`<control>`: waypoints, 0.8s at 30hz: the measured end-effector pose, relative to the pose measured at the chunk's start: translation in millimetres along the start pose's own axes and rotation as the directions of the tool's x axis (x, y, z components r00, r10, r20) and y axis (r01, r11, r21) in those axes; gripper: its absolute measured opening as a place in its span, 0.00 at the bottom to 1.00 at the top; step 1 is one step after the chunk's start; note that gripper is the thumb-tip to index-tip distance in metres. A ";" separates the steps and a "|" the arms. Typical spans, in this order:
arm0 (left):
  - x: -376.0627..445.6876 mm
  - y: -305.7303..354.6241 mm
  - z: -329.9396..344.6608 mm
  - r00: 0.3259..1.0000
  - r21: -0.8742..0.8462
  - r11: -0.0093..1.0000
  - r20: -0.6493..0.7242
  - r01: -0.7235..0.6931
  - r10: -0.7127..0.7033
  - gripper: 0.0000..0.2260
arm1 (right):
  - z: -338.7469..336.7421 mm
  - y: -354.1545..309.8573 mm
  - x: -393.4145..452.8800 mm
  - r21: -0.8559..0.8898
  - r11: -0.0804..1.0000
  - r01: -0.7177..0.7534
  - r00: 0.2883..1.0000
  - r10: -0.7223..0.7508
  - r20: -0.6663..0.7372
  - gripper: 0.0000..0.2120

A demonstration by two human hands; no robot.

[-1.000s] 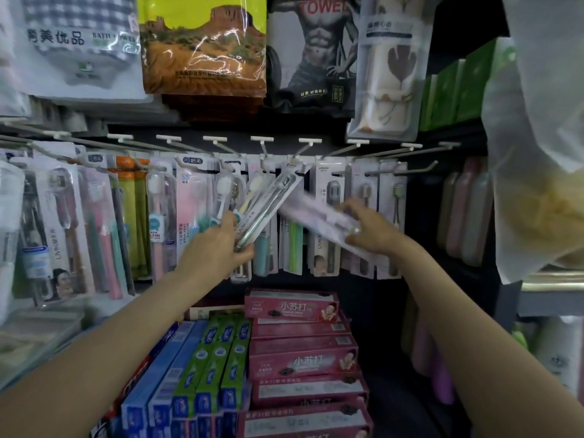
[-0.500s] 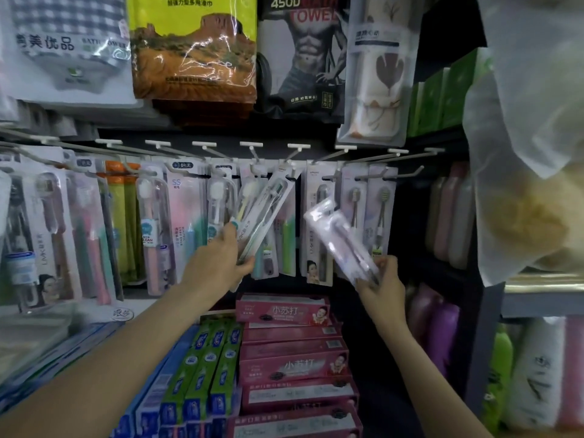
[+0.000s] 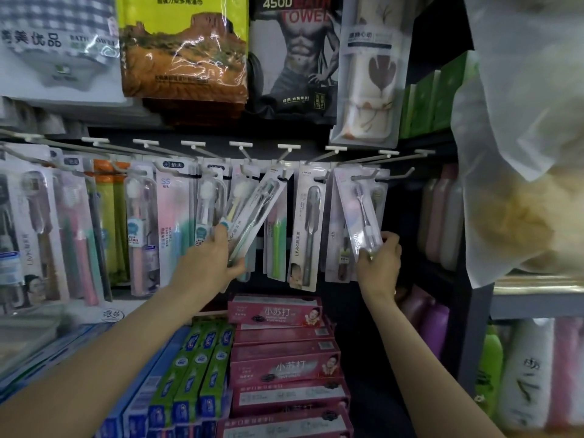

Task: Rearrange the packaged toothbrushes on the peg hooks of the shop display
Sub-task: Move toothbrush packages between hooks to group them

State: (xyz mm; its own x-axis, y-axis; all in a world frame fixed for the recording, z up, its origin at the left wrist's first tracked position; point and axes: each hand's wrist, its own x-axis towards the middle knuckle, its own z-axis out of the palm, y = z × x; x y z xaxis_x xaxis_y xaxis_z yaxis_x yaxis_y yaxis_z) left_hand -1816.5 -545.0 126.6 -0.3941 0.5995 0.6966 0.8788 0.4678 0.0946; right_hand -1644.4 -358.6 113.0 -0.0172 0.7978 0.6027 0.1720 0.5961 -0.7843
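A row of packaged toothbrushes hangs from white peg hooks (image 3: 286, 156) across the display. My left hand (image 3: 211, 263) grips the lower end of a tilted grey toothbrush pack (image 3: 252, 216), whose top leans right toward a hook. My right hand (image 3: 379, 263) pinches the bottom of a pale pink toothbrush pack (image 3: 357, 210); its top sits at the hook (image 3: 366, 175) near the right end of the row. A grey LMK pack (image 3: 305, 229) hangs between the two held packs.
Bagged towels (image 3: 183, 49) hang above the hooks. Pink toothpaste boxes (image 3: 278, 314) and green and blue ones (image 3: 202, 368) are stacked below. A translucent bag with a yellow sponge (image 3: 521, 184) hangs at the right, beside shelves of bottles (image 3: 442, 216).
My right hand has carried the pale pink pack up and to the right, turning it from slanted to near upright at the right-hand hook. My left hand keeps its hold on the tilted grey pack.
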 end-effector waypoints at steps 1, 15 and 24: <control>-0.1 -1.8 -1.4 1.000 -0.001 1.000 -0.002 0.009 -0.009 0.19 | 1.7 0.6 -1.0 0.011 1.000 -0.014 1.000 0.014 -0.002 0.18; -16.4 -13.7 9.7 0.985 0.051 0.990 -0.100 -0.135 0.139 0.23 | 65.2 -28.1 -72.5 0.180 0.886 0.428 0.895 -0.443 0.048 0.11; -4.3 -22.1 24.8 0.918 0.306 0.905 -0.171 -0.296 0.358 0.20 | 80.5 -34.9 -56.3 -0.032 0.794 0.607 0.794 -0.604 0.062 0.09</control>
State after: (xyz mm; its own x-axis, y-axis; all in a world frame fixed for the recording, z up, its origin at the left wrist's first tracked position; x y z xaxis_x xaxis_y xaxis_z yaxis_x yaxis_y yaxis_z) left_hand -1840.9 -541.9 103.9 -0.0014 0.6070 0.7947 0.8292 0.4449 -0.3384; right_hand -1728.7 -417.1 94.5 -0.1782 0.2791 0.9436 0.1581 0.9546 -0.2524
